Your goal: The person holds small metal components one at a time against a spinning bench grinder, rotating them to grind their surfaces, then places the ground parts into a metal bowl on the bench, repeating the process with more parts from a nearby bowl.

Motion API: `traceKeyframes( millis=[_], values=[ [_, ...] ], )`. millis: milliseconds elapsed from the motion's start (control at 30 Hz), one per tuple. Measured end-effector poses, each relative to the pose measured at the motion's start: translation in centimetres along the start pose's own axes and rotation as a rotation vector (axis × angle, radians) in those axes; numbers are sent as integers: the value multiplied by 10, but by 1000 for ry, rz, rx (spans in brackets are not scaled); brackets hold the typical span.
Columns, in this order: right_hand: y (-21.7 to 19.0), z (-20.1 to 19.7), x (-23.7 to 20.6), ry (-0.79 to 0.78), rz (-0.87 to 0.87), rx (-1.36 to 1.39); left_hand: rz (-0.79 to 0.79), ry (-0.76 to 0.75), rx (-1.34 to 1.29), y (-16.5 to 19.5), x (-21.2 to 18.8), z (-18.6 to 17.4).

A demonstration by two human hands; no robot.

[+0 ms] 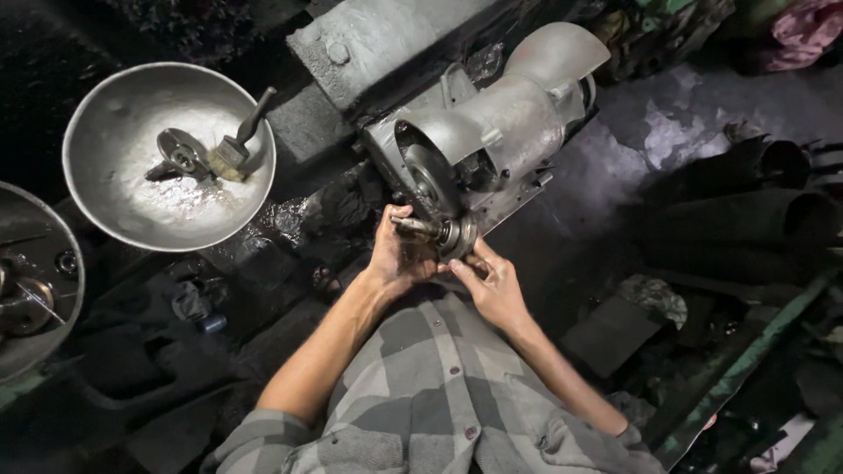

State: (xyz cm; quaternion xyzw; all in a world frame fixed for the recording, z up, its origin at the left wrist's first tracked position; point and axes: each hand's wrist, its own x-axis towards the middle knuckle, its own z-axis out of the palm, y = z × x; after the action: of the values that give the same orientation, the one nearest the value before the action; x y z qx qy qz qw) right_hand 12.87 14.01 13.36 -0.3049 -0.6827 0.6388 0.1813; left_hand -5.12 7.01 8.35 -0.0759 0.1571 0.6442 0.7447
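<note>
A grey metal engine casing [500, 123] lies tilted on the dark, oily floor in front of me. A short shaft with a gear and hub [439, 233] sticks out of its round opening. My left hand [395, 254] is wrapped around the shaft's outer end. My right hand [492, 281] is under the hub, fingers touching its lower edge. Both forearms reach up from my grey checked shirt.
A large metal bowl [114, 202] at the left holds liquid, a brush [237, 145] and a small metal part [180, 154]. A second bowl [53, 263] with parts is cut off at the far left. A concrete block [386, 44] lies behind the casing. Dark pipes [755, 211] lie at the right.
</note>
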Motion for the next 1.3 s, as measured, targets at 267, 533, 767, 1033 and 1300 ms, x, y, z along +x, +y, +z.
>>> traceKeyframes(
  millis=[267,533,767,1033,1300],
  values=[
    [24,-28,36,-90,183,10,39,-5,6,-2,-6,1],
    [34,-41,74,-146,349,363,70,10,41,-7,-15,3],
    [53,-11,48,-70,311,407,127,246,495,-17,-34,-15],
    [48,-24,4,185,228,271,37,240,590,-33,-25,-1],
    [46,-16,11,387,-10,-7,166,73,485,-33,15,1]
  ],
)
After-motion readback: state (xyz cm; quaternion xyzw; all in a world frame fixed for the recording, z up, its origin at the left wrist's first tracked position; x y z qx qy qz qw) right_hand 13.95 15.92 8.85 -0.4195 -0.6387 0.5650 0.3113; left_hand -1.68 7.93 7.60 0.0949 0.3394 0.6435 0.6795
